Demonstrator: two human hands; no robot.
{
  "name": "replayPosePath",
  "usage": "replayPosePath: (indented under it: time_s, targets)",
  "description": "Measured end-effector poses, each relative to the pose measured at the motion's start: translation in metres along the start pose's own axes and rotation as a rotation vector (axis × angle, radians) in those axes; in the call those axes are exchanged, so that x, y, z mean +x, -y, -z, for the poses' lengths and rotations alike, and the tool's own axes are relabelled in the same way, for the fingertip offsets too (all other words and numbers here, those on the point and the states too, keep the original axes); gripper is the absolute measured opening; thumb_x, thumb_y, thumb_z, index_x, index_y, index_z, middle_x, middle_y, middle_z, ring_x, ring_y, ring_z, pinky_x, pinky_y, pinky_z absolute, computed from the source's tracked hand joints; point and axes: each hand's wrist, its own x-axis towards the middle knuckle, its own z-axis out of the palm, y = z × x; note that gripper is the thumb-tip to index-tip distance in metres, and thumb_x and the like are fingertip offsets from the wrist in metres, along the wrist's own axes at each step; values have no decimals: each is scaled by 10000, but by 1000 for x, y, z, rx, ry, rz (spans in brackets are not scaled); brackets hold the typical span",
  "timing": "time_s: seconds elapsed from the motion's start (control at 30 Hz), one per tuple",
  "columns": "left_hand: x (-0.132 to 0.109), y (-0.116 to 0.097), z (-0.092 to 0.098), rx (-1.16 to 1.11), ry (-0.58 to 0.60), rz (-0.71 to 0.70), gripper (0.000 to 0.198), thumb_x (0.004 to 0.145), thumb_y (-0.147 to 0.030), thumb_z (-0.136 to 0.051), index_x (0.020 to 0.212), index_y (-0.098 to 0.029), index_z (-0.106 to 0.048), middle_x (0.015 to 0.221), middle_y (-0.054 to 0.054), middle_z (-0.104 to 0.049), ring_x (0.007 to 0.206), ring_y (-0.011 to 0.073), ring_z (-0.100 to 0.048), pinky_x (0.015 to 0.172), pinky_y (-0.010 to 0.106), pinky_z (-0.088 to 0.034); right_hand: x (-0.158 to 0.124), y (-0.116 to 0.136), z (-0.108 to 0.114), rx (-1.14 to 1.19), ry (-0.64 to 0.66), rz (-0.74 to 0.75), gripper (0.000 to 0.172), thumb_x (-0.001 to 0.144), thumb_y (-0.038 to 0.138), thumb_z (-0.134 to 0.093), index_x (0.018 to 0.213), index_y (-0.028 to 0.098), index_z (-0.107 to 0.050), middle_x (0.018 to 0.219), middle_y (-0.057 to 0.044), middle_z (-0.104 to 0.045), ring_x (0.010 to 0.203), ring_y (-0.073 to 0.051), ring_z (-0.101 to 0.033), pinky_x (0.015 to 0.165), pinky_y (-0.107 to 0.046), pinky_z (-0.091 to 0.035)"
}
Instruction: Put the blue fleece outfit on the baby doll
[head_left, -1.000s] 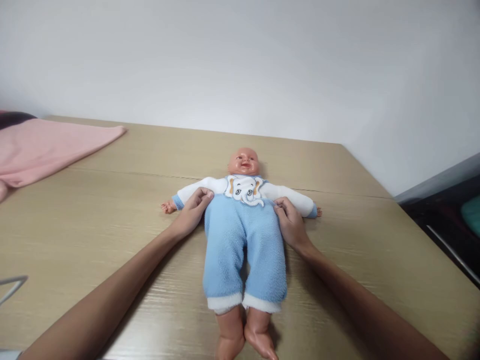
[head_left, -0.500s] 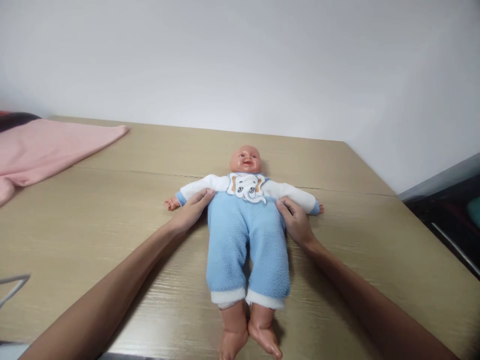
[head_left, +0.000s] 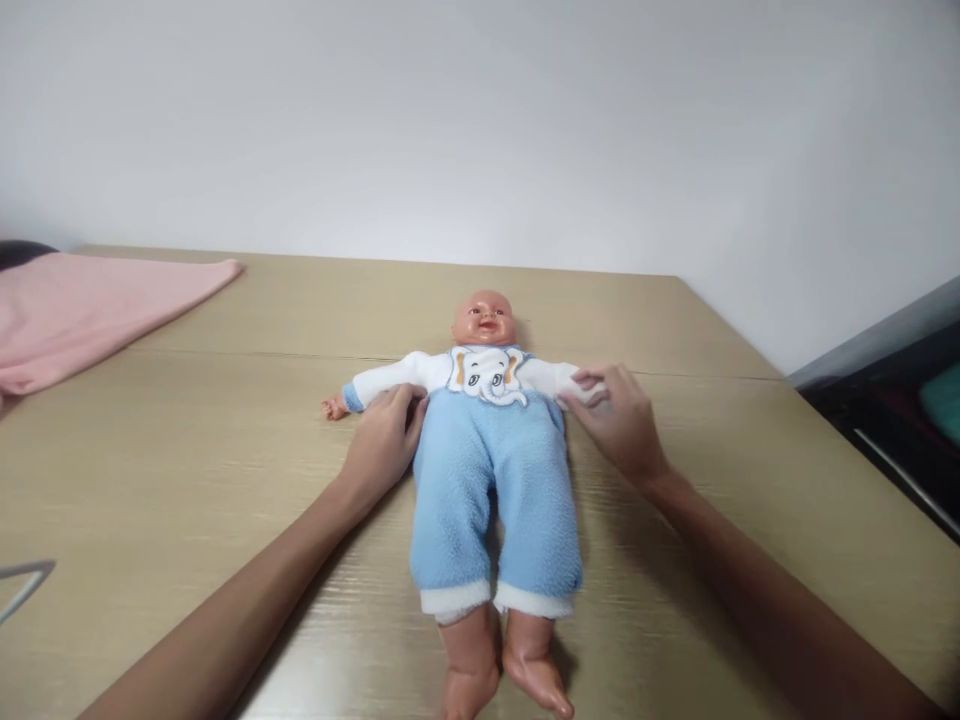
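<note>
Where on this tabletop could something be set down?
Pale wooden tabletop lies bare between the pink cloth and the bald plastic doll in blue-and-white clothes, and between the bare right hand and the tabletop's right edge. It is crowded beside the doll's chest, where the left hand and right hand are.

A wooden table [head_left: 247, 470] is crossed by a thin seam [head_left: 322, 356] and backed by a white wall [head_left: 450, 120]. At the far left, a pink cloth [head_left: 82, 310] is spread on it, one corner pointed rightward; a dark thing [head_left: 22, 252] is partly seen behind. Lower down, a pale bent wire [head_left: 34, 578] is cut off by the left edge. Beyond the table's right side, a black object [head_left: 862, 425] is seen, marked by a light strip [head_left: 904, 475], and a green patch [head_left: 943, 405] is blurred there
</note>
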Motion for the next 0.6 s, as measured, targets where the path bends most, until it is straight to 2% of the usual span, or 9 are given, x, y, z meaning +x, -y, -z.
replayPosePath:
  time_s: [0.03,0.1,0.17,0.2,0.23,0.3,0.4,0.5,0.6]
  targets:
    - [0,-2,2,-11,-72,-10,93,1108,-310,-547,1082,-255,-617,1105,96,-707,1064,316,-679,940,461,-528,6,-7,11,-68,14,71,259,1001,478,-767,1119,258,-700,1125,-118,-753,915,-301,-714,877,-481,-601]
    - [2,-11,8,-27,-257,-11,42,1067,-241,-597,1071,-254,-637,1215,112,-682,1156,312,-663,995,472,-544,16,-26,34,-134,124,190,346,973,530,-797,1175,259,-726,1203,-134,-773,1161,-386,-718,1094,-579,-542]
    - [9,-25,16,-35,-397,-28,73,1050,-192,-603,1038,-253,-641,1245,111,-675,1206,312,-649,1037,493,-534,21,-46,51,-152,250,170,566,895,615,-855,1307,249,-728,1341,-155,-763,1272,-446,-695,1144,-633,-510]
    - [13,-34,20,-40,-414,-58,87,1052,-182,-603,1025,-255,-641,1227,102,-686,1206,310,-649,1049,501,-525,22,-55,57,-131,330,136,634,866,630,-876,1352,250,-726,1378,-153,-763,1280,-457,-700,1131,-630,-526]
    - [19,-45,23,-55,-393,-104,94,1057,-179,-605,1023,-258,-643,1200,89,-701,1197,305,-654,1058,502,-518,22,-63,62,-94,399,94,680,846,632,-891,1385,252,-724,1400,-146,-767,1277,-460,-711,1116,-616,-546]
    - [32,-66,26,-103,-265,-222,83,1071,-194,-617,1047,-264,-655,1200,69,-718,1199,287,-662,1082,489,-512,21,-74,69,-3,490,7,685,835,615,-904,1396,261,-737,1416,-121,-782,1269,-450,-735,1099,-574,-581]
    - [55,-97,13,-108,47,-378,89,1058,-276,-700,1143,-269,-675,1302,75,-718,1302,300,-632,1146,483,-498,19,-77,76,81,494,-103,612,809,605,-935,1297,268,-788,1392,-99,-806,1268,-426,-752,1119,-537,-592]
    - [78,-121,-16,35,256,-391,412,954,-390,-853,1283,-238,-657,1361,108,-708,1312,345,-612,1115,501,-515,17,-74,79,183,444,-199,637,730,611,-996,1212,248,-793,1259,-110,-837,1170,-388,-786,1062,-509,-633]
    - [98,-137,-44,206,329,-412,689,877,-510,-924,1398,-177,-620,1408,145,-696,1293,374,-603,1085,533,-498,16,-66,74,336,289,-274,709,644,583,-1057,1185,242,-753,1193,-103,-824,1099,-349,-796,1013,-471,-665]
